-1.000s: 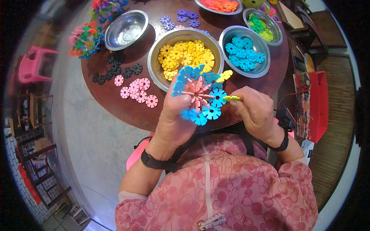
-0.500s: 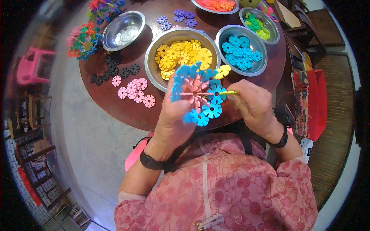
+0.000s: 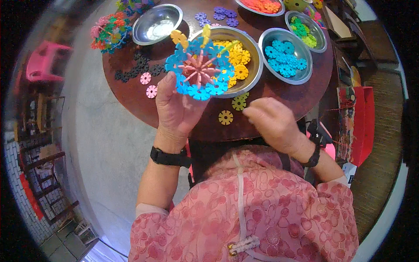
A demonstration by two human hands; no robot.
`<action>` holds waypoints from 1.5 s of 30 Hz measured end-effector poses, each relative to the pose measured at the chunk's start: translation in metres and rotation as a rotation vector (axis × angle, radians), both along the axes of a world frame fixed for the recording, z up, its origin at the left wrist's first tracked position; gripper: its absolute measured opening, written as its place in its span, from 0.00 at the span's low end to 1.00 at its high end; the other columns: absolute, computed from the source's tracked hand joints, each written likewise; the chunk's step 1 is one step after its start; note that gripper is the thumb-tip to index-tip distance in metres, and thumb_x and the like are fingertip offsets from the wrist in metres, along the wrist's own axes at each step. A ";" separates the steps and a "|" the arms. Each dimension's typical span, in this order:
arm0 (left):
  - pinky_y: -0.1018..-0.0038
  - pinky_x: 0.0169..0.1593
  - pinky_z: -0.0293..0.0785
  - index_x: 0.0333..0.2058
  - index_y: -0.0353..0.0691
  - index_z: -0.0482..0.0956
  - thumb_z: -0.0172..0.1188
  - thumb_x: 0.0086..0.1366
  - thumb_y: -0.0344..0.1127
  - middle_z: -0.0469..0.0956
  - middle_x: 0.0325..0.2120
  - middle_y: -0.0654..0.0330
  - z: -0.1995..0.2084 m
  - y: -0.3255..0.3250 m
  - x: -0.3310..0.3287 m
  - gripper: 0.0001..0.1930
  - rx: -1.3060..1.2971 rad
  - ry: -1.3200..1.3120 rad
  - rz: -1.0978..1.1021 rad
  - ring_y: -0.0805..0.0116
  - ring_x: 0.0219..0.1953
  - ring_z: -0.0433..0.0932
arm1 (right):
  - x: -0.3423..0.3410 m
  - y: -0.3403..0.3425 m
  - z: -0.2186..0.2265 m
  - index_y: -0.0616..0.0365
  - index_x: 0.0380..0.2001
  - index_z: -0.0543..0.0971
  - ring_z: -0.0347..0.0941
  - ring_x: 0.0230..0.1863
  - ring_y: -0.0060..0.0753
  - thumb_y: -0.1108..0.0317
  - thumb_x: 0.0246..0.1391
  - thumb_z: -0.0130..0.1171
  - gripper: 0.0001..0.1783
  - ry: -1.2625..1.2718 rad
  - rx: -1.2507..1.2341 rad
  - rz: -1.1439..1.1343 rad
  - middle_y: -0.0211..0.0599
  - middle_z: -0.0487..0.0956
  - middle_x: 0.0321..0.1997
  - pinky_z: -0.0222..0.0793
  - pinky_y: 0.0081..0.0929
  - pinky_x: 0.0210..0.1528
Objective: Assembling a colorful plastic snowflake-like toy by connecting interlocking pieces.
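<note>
My left hand (image 3: 176, 107) holds up a flower-shaped build of interlocking discs (image 3: 183, 85), its thumb against the left side and its other fingers mostly hidden beneath. Pink discs radiate at the middle, with a ring of blue discs around them. A few yellow and yellow-green discs stick out from the far rim. My right hand (image 3: 275, 124) is apart from the build, with fingers curled together over the table's near edge; whatever they may hold is hidden. Just left of it lie a loose yellow disc (image 3: 225, 117) and a yellow-green disc (image 3: 238, 103).
Behind the build stands a metal bowl of yellow discs (image 3: 257, 65). Bowls of blue discs (image 3: 286, 59), green discs (image 3: 303, 32) and orange-red discs (image 3: 262, 5) stand beyond. An unfilled metal bowl (image 3: 158, 26), black discs (image 3: 133, 69) and finished colourful builds (image 3: 111, 32) are leftward.
My left hand has carried the build left and away from me and tilted its middle upward. My right hand has let go of the yellow-green disc at the rim and drawn back from the build.
</note>
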State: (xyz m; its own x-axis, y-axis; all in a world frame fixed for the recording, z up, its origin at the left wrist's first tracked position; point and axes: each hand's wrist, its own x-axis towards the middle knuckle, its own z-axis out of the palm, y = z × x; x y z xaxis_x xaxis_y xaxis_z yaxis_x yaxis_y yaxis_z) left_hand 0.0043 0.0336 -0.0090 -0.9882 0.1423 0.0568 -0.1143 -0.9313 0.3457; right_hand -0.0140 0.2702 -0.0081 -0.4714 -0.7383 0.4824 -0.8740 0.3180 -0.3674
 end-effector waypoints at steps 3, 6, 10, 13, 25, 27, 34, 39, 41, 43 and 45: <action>0.56 0.62 0.61 0.57 0.33 0.62 0.66 0.53 0.50 0.66 0.55 0.46 -0.002 -0.001 -0.001 0.39 -0.105 -0.141 0.141 0.52 0.54 0.70 | 0.008 -0.012 -0.009 0.60 0.37 0.75 0.71 0.44 0.38 0.69 0.45 0.53 0.13 0.104 0.097 -0.029 0.40 0.73 0.44 0.68 0.32 0.41; 0.57 0.61 0.62 0.57 0.31 0.61 0.66 0.53 0.49 0.66 0.55 0.45 0.000 0.001 0.000 0.40 -0.165 -0.139 0.154 0.53 0.53 0.70 | 0.009 -0.007 -0.009 0.60 0.37 0.75 0.69 0.45 0.37 0.70 0.44 0.52 0.13 0.081 0.270 -0.065 0.42 0.71 0.49 0.67 0.31 0.41; 0.59 0.61 0.64 0.57 0.29 0.62 0.67 0.52 0.47 0.66 0.54 0.43 -0.001 0.001 -0.001 0.39 -0.089 -0.199 0.168 0.53 0.52 0.70 | 0.007 0.001 0.000 0.59 0.35 0.74 0.69 0.40 0.39 0.71 0.44 0.52 0.12 -0.039 0.358 0.028 0.39 0.71 0.41 0.68 0.31 0.38; 0.60 0.60 0.66 0.55 0.28 0.63 0.66 0.54 0.49 0.67 0.53 0.41 -0.003 0.001 0.000 0.38 0.012 -0.223 0.132 0.53 0.51 0.71 | 0.004 0.005 0.003 0.58 0.34 0.72 0.69 0.39 0.41 0.72 0.44 0.52 0.11 -0.125 0.376 0.028 0.39 0.69 0.36 0.69 0.33 0.37; 0.62 0.53 0.71 0.41 0.37 0.75 0.66 0.55 0.41 0.73 0.46 0.54 0.005 0.019 0.005 0.19 -0.143 -0.187 0.110 0.55 0.50 0.73 | -0.006 0.010 0.000 0.59 0.35 0.68 0.71 0.36 0.53 0.76 0.45 0.59 0.13 -0.380 0.298 -0.061 0.45 0.69 0.32 0.70 0.43 0.33; 0.63 0.53 0.71 0.40 0.37 0.75 0.65 0.56 0.40 0.73 0.46 0.54 0.007 0.021 0.005 0.17 -0.164 -0.199 0.095 0.55 0.49 0.74 | -0.007 0.011 0.001 0.59 0.34 0.68 0.71 0.36 0.53 0.77 0.45 0.58 0.12 -0.387 0.312 -0.046 0.46 0.70 0.31 0.69 0.43 0.34; 0.63 0.53 0.71 0.36 0.38 0.75 0.64 0.56 0.42 0.73 0.44 0.55 0.004 0.025 0.009 0.15 -0.193 -0.204 0.079 0.58 0.48 0.74 | -0.017 0.013 0.024 0.60 0.32 0.77 0.74 0.34 0.43 0.80 0.45 0.58 0.08 -0.351 -0.083 -0.108 0.40 0.73 0.34 0.70 0.30 0.35; 0.64 0.51 0.72 0.36 0.38 0.76 0.64 0.56 0.46 0.72 0.45 0.53 0.006 0.033 0.010 0.18 -0.250 -0.218 0.042 0.58 0.47 0.74 | -0.022 0.022 0.028 0.61 0.32 0.78 0.75 0.31 0.38 0.78 0.47 0.60 0.07 -0.386 -0.238 -0.223 0.40 0.76 0.30 0.69 0.27 0.33; 0.60 0.53 0.71 0.45 0.33 0.70 0.62 0.55 0.52 0.72 0.47 0.49 0.005 0.034 0.012 0.28 -0.350 -0.234 0.021 0.56 0.47 0.75 | -0.019 0.022 0.033 0.63 0.31 0.78 0.75 0.29 0.36 0.76 0.47 0.61 0.06 -0.437 -0.254 -0.268 0.39 0.78 0.29 0.69 0.26 0.32; 0.56 0.56 0.71 0.55 0.29 0.64 0.60 0.55 0.57 0.71 0.50 0.45 0.004 0.035 0.014 0.39 -0.448 -0.245 0.003 0.55 0.48 0.75 | -0.019 0.021 0.035 0.63 0.31 0.78 0.75 0.29 0.35 0.76 0.47 0.62 0.06 -0.427 -0.242 -0.258 0.39 0.78 0.29 0.69 0.26 0.32; 0.58 0.55 0.71 0.55 0.29 0.64 0.60 0.56 0.57 0.71 0.50 0.45 0.002 0.036 0.015 0.39 -0.423 -0.278 0.017 0.55 0.48 0.75 | -0.019 0.021 0.034 0.63 0.31 0.78 0.76 0.29 0.35 0.75 0.47 0.62 0.06 -0.418 -0.231 -0.243 0.39 0.78 0.30 0.69 0.25 0.32</action>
